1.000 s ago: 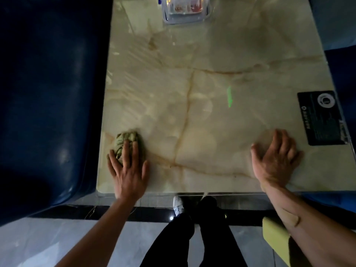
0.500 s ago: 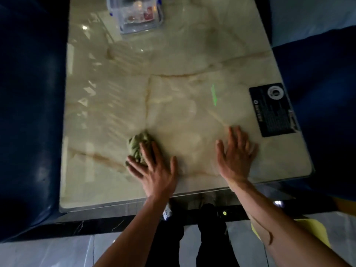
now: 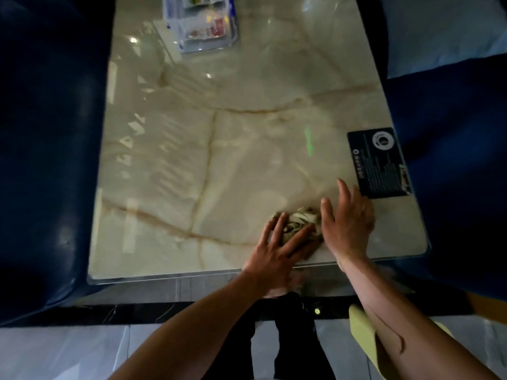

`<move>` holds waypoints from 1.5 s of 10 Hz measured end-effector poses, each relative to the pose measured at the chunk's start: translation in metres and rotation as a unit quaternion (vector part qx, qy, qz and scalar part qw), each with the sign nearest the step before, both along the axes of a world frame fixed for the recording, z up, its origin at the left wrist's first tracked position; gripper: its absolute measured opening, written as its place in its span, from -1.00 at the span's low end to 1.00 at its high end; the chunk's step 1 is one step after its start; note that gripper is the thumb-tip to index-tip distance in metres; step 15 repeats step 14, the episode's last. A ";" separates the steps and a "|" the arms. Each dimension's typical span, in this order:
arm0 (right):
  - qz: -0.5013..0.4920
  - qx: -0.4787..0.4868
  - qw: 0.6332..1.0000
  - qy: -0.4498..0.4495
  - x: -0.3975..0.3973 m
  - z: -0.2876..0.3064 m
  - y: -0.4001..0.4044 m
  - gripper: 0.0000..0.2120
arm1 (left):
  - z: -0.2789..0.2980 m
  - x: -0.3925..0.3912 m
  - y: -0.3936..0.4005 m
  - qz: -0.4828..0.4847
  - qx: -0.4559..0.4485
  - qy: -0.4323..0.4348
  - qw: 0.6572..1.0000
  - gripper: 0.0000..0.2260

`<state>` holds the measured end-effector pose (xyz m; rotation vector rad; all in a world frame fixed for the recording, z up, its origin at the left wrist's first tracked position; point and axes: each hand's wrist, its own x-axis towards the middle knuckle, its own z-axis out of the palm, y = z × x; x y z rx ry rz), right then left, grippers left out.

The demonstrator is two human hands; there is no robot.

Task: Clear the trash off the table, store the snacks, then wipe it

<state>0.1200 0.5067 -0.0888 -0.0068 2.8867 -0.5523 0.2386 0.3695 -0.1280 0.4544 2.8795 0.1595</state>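
A crumpled greenish cloth lies on the beige marble table near its front right edge. My left hand presses flat on the cloth, fingers spread over its near side. My right hand rests flat on the tabletop just right of the cloth, fingers apart, its thumb touching the cloth's edge. A clear plastic box with snack packets inside stands at the far end of the table.
A black card lies flat by the table's right edge, just beyond my right hand. Dark blue seats flank the table on the left and right. A yellow-green object sits below my right forearm.
My left hand has slid the cloth from the front left of the table rightward along the front edge until it meets my right hand. My right hand stayed flat near the black card.
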 end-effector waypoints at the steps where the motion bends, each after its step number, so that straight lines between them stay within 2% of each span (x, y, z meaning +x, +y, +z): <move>1: -0.001 0.008 0.999 -0.031 0.015 0.001 -0.018 -0.47 | 0.007 0.036 -0.047 0.074 -0.004 -0.002 0.997 -0.37; 2: 0.063 0.033 0.996 -0.047 0.039 0.004 -0.045 -0.47 | 0.015 0.089 -0.129 0.248 -0.049 -0.047 0.966 -0.38; 3: 0.089 0.048 0.993 -0.056 0.055 0.005 -0.057 -0.48 | 0.023 0.126 -0.170 0.389 -0.054 -0.101 0.914 -0.36; 4: 0.094 0.068 0.990 -0.081 0.071 0.009 -0.061 -0.49 | 0.028 0.151 -0.181 0.511 -0.029 -0.129 0.849 -0.29; 5: 0.105 0.066 0.989 -0.077 0.072 0.015 -0.056 -0.52 | 0.029 0.142 -0.162 0.572 0.027 -0.121 0.811 -0.26; 6: 0.138 0.033 0.987 -0.078 0.059 0.022 -0.043 -0.58 | 0.024 0.127 -0.121 0.535 0.049 -0.116 0.836 -0.29; 7: 0.141 0.012 0.982 -0.122 0.052 0.026 -0.037 -0.58 | 0.024 0.118 -0.091 0.449 0.047 -0.124 0.884 -0.31; 8: 0.150 0.030 0.973 -0.173 0.051 0.032 -0.038 -0.54 | 0.030 0.090 -0.059 0.298 0.047 -0.137 0.944 -0.29; 9: 0.172 0.054 0.965 -0.190 0.057 0.034 -0.043 -0.51 | 0.038 0.067 -0.058 0.233 0.034 -0.143 0.961 -0.30; 11: 0.188 0.086 0.956 -0.207 0.075 0.037 -0.053 -0.47 | 0.054 0.018 -0.080 0.219 0.002 -0.185 0.958 -0.35; 12: 0.190 0.082 0.954 -0.218 0.080 0.041 -0.054 -0.49 | 0.071 0.002 -0.083 0.224 0.031 -0.230 0.946 -0.36; 13: 0.199 0.066 0.953 -0.218 0.078 0.045 -0.051 -0.52 | 0.083 0.005 -0.088 0.234 0.075 -0.190 0.951 -0.43; 14: 0.215 0.019 0.959 -0.186 0.070 0.056 -0.048 -0.60 | 0.097 0.015 -0.101 0.313 0.183 -0.109 0.926 -0.59; 15: 0.215 0.019 0.959 -0.186 0.070 0.056 -0.048 -0.60 | 0.097 0.015 -0.101 0.313 0.183 -0.109 0.926 -0.59</move>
